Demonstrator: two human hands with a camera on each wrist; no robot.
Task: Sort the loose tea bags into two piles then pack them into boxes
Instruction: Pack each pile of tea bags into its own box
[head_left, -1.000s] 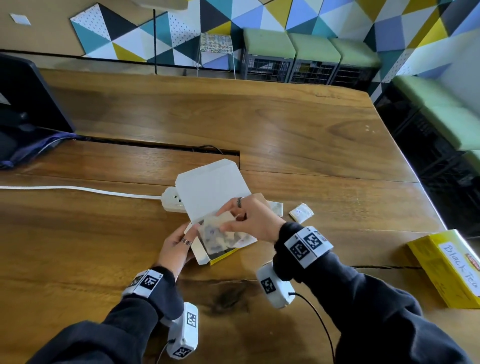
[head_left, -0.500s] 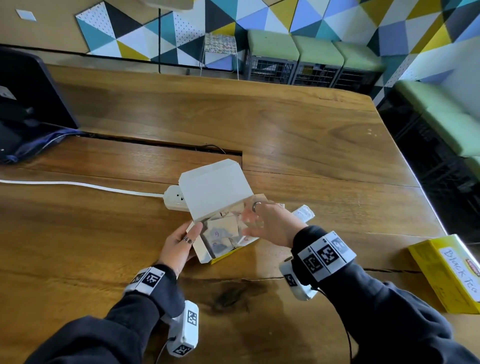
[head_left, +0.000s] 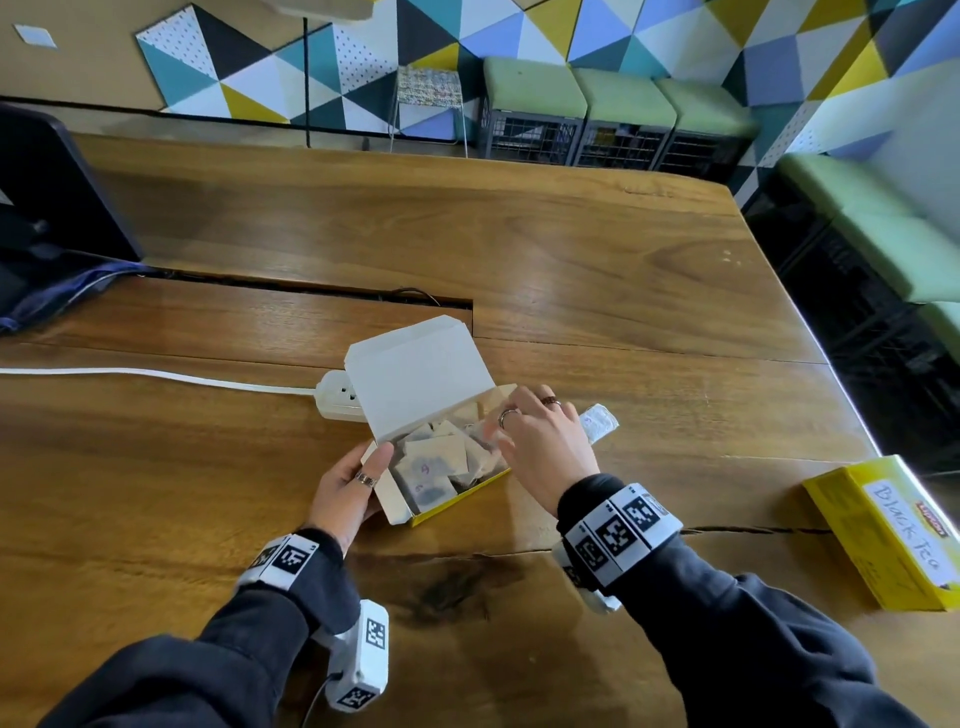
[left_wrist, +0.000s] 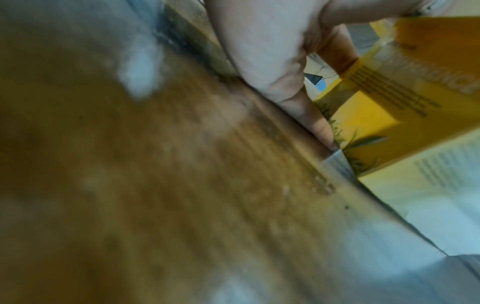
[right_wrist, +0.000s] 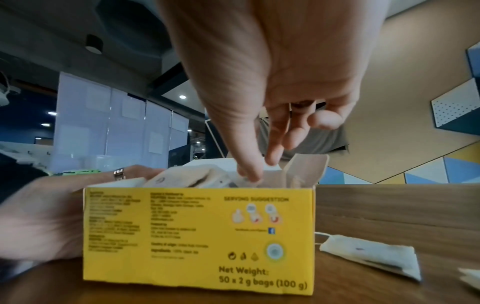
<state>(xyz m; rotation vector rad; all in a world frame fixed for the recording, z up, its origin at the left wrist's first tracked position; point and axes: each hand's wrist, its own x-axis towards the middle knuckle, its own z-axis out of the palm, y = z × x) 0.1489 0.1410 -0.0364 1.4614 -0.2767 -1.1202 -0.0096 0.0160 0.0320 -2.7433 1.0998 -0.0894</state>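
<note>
- My left hand (head_left: 349, 486) braces the near-left end of the open yellow box (head_left: 457, 496), thumb up against its side flap, fingers around the end; it holds the box steady on the table (head_left: 156, 467).
- My right hand (head_left: 543, 447) is over the box's far-right end, fingers loosely spread and pointing down, tips at the tea bags (head_left: 434, 460) inside; it grips nothing that I can see.
- Box is well filled, and the bags lie jumbled and overlapping.
- One loose tea bag (head_left: 598, 423) lies on the table just right of the box, partly behind my right hand; it probably goes in next.
- To do it well: keep the left hand firm so the box doesn't slide, press the bags flat, and keep the lid (head_left: 415, 379) propped open.
- Risk: strings catching on the flap.
- Second box marked Black Tea (head_left: 883, 535) sits well apart, far right.
</note>
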